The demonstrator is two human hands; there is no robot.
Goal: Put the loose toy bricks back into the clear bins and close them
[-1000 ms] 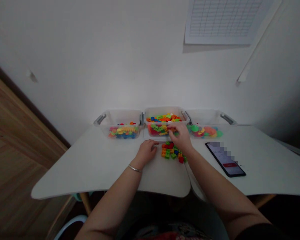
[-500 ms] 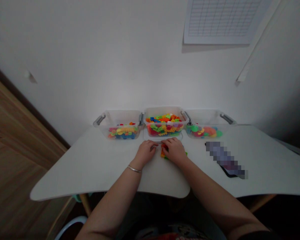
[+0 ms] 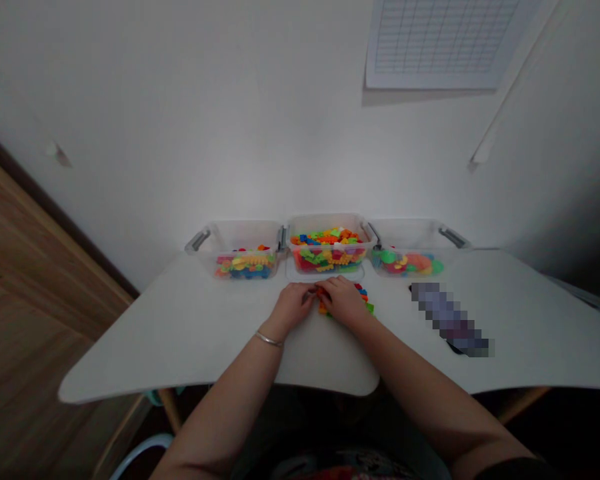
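Note:
A small heap of coloured toy bricks (image 3: 364, 297) lies on the white table (image 3: 190, 327), just in front of the middle bin. My right hand (image 3: 344, 301) rests over the left part of the heap, fingers curled down onto the bricks. Close against it, my left hand (image 3: 293, 304) has its fingers bent and their tips meet the right hand's at an orange brick (image 3: 321, 302). A thin bracelet circles my left wrist. Which hand actually grips the brick is hidden.
Three clear plastic bins stand along the wall: the left bin (image 3: 240, 248), the middle bin (image 3: 329, 245) and the right bin (image 3: 411, 248), each holding coloured toy pieces. A phone (image 3: 451, 319) lies on the table to the right. A wooden panel stands at the far left.
My right hand came back from the middle bin to the heap of bricks, then slid left until it met my left hand. The left hand barely moved.

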